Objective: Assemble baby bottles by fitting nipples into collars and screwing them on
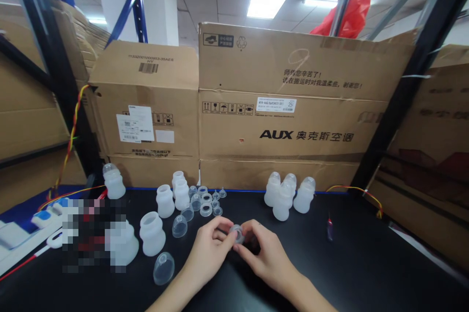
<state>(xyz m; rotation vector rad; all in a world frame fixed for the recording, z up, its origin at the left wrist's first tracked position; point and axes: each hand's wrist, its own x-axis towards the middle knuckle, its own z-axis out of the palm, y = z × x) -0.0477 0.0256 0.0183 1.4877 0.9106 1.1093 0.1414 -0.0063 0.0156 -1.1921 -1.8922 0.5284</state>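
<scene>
Over the middle of the black table, my left hand (214, 243) pinches a small translucent bottle collar ring (238, 235) between thumb and fingers. My right hand (266, 248) grips the ring from the other side, its fingers closed; whether a nipple sits in the ring I cannot tell. Just beyond my left hand lie loose collar rings (205, 209), small clear nipples (222, 193) and domed caps (179, 226). An open white bottle (152, 235) stands upright to the left, with another domed cap (163, 269) in front of it.
Several capped bottles (282, 202) stand at the back right, near a small dark-handled screwdriver (330, 229). More open bottles (165, 202) stand back left, beside a capped bottle (114, 182). Cardboard boxes (234, 131) wall the back. Power strips (44, 217) and cables lie left.
</scene>
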